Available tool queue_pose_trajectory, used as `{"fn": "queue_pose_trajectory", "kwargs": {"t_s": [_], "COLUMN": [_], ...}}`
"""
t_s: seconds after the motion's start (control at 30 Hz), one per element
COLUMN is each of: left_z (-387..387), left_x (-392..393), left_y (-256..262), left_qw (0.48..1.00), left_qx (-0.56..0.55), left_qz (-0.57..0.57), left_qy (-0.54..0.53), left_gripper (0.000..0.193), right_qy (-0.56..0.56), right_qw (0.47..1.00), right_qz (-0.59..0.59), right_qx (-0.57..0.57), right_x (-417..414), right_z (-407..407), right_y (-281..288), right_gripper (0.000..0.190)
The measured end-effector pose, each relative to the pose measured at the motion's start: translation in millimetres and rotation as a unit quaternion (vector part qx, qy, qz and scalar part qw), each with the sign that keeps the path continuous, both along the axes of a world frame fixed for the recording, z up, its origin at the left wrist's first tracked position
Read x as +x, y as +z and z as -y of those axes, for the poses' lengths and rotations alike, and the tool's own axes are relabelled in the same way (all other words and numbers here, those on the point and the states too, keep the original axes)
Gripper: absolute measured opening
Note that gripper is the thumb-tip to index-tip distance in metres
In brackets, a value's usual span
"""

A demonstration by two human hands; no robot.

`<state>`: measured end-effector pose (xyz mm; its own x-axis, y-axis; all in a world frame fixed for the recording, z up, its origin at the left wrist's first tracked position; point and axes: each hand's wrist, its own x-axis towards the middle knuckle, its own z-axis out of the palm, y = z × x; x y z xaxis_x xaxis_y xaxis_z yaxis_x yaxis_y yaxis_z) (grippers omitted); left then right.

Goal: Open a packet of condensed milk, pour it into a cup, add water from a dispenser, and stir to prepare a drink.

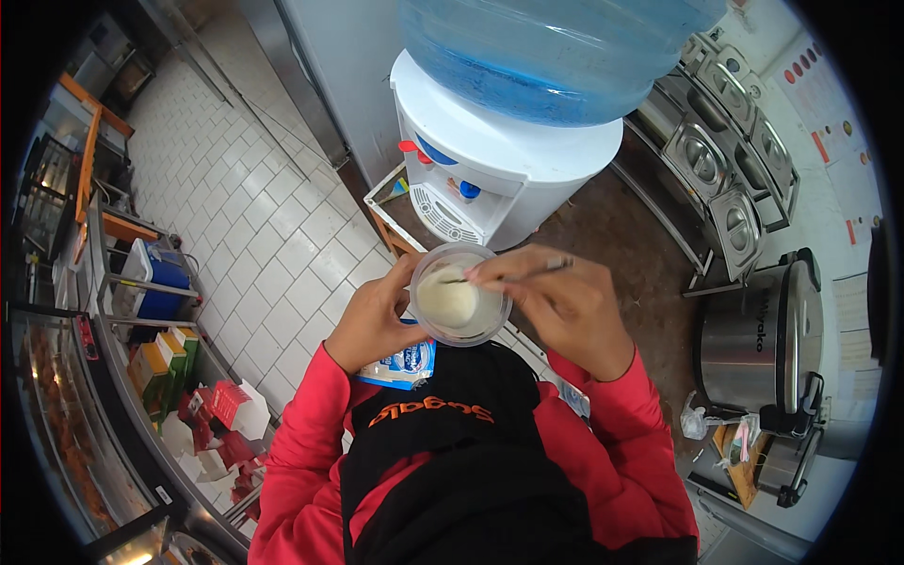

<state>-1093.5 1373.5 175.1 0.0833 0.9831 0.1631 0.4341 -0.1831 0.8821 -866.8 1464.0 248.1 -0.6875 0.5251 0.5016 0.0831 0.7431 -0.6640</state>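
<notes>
A clear plastic cup [492,319] with a milky, cream-coloured liquid [446,305] inside is held by its side in my left hand [378,318]. The fingers of my right hand [565,300] pinch a thin utensil, blurred, whose lower part dips into the liquid; its kind is hard to tell. Below my left hand a blue and white sachet [409,366] shows, its top partly hidden by the hand and cup. Just beyond the cup stands a white water dispenser [522,166] with a large blue water bottle [551,63] on top.
Lidded steel food pans [699,159] sit on a rack at the right, above a big Miyako rice cooker [748,346]. Red and white cartons [236,408] lie on a shelf at the left, near a glass food display [67,424]. A blue cooler box [159,282] stands behind them.
</notes>
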Motion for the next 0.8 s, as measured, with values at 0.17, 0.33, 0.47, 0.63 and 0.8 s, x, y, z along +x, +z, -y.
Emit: {"fn": "queue_pose_trajectory", "kwargs": {"t_s": [0.17, 0.33, 0.47, 0.63, 0.8], "left_z": [1.9, 1.7, 3.1, 2.4, 1.9], "left_x": [-2.4, 0.7, 0.1, -1.2, 0.8], "left_y": [0.8, -0.2, 2.0, 1.0, -5.0], "left_qw": [1.000, 1.000, 1.000, 1.000, 0.999], "left_qx": [-0.028, -0.001, -0.001, -0.025, 0.043], "left_qz": [-0.010, 0.009, 0.013, 0.010, 0.022], "left_qy": [0.001, 0.008, 0.007, 0.001, 0.002], "left_gripper": [0.073, 0.075, 0.075, 0.074, 0.074], "right_qy": [0.015, 0.042, -0.004, 0.042, -0.017], "right_qw": [0.999, 0.999, 0.998, 0.998, 1.000], "right_qz": [0.021, -0.016, 0.019, 0.012, 0.001], "right_qx": [-0.048, -0.027, -0.062, -0.052, -0.017], "right_x": [3.8, -0.1, 1.3, 2.7, 2.4], "right_z": [2.7, 2.5, 4.2, 7.1, 4.4], "right_y": [4.8, 1.3, 12.6, 4.9, 2.9], "right_gripper": [0.007, 0.007, 0.006, 0.006, 0.006]}}
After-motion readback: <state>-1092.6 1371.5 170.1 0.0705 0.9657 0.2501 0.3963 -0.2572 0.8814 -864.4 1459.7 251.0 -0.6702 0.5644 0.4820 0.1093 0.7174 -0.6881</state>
